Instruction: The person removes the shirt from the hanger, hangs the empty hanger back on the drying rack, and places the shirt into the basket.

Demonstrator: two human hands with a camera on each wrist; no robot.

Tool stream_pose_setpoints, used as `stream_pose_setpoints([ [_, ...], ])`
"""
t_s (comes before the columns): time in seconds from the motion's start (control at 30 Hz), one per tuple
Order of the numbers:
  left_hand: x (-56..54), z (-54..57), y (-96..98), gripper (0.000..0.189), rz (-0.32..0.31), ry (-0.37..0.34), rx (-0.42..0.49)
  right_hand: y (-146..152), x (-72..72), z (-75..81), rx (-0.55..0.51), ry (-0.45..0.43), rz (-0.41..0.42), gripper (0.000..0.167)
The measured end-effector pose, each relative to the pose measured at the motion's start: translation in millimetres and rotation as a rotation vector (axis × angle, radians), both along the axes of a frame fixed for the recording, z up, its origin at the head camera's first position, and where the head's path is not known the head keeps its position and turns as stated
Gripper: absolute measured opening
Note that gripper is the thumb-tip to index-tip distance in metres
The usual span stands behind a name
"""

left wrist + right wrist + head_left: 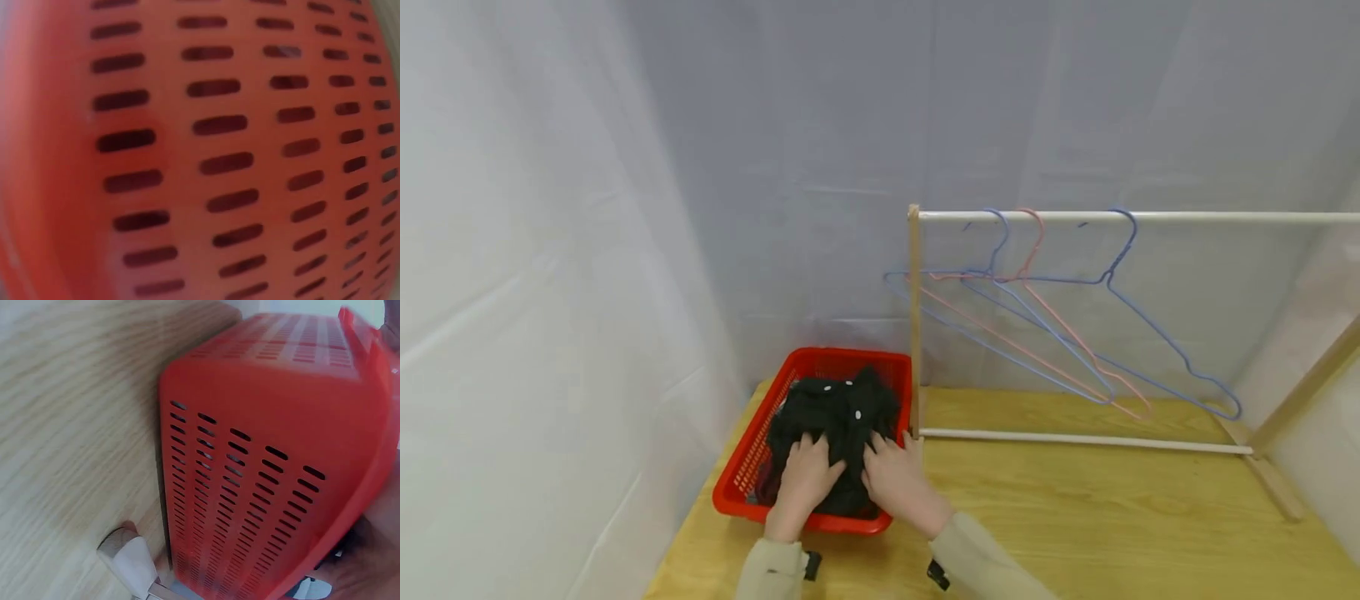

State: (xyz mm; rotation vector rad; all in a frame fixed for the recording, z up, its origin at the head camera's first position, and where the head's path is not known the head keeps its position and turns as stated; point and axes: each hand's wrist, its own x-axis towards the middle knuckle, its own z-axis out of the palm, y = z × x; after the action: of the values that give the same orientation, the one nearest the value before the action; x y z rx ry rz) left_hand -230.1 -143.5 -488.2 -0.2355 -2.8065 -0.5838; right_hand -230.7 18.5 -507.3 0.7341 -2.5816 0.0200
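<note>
A black garment (pixel 831 408) with several small white spots lies bunched in a red plastic basket (pixel 737 475). On the garment's near left part rests my left hand (pixel 807 477), fingers spread and thumb apart. My right hand (pixel 897 477) touches the garment's right part, its fingers spread too, close to the basket's right rim. A dark red cloth (pixel 766 483) shows under the black one at the left. The left wrist view holds only the slotted basket wall (pixel 181 147). In the right wrist view, the basket's outer side (pixel 250 487) fills the middle, and part of the right hand (pixel 369 562) shows at the edge.
Right of the basket stands a rack with a white top bar (pixel 1225 217), a wooden post (pixel 915 325) and a low white bar (pixel 1075 441). Two blue hangers (pixel 1157 327) and a pink hanger (pixel 1060 321) hang there. White sheeting (pixel 550 250) encloses the wooden table (pixel 1075 517).
</note>
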Motion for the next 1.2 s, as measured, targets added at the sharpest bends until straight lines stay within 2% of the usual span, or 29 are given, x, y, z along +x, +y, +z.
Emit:
stream_pose_setpoints([
  [0.13,-5.2,-3.5,-1.4,0.051,0.036,-0.024,-0.02,-8.3,-5.2,-3.4,0.022,-0.062,-0.041,0.032],
  [0.27,-7.0,-4.0,-3.0,0.052,0.058,-0.053,0.005,-9.4,-8.4,-2.9,0.027,-0.102,-0.037,0.038],
  [0.43,-4.8,-8.2,-2.5,0.055,0.057,-0.059,0.032,-3.9,-10.1,-2.0,-0.068,-0.214,0.004,0.047],
  [0.53,-3.3,-13.5,-2.6,0.055,0.059,-0.008,0.03,-1.5,-12.2,-3.7,-0.143,-0.29,0.024,0.049],
  [0.6,-4.3,-17.0,-3.1,0.056,0.059,0.056,0.039,-0.2,-14.7,-6.1,-0.184,-0.319,0.029,0.049],
  [0.73,-5.0,-23.3,-3.6,0.057,0.075,0.186,0.087,3.8,-15.8,-14.1,-0.289,-0.324,0.051,0.047],
  [0.83,-6.6,-25.5,-2.6,0.056,0.112,0.248,0.126,8.5,-14.3,-19.5,-0.392,-0.292,0.089,0.046],
  [1.03,-5.6,-25.2,0.4,0.053,0.219,0.306,0.196,22.0,2.4,-23.3,-0.511,-0.226,0.199,0.053],
  [1.2,-2.1,-28.8,2.4,0.057,0.256,0.357,0.226,47.9,23.8,-26.4,-0.622,-0.33,0.258,0.066],
])
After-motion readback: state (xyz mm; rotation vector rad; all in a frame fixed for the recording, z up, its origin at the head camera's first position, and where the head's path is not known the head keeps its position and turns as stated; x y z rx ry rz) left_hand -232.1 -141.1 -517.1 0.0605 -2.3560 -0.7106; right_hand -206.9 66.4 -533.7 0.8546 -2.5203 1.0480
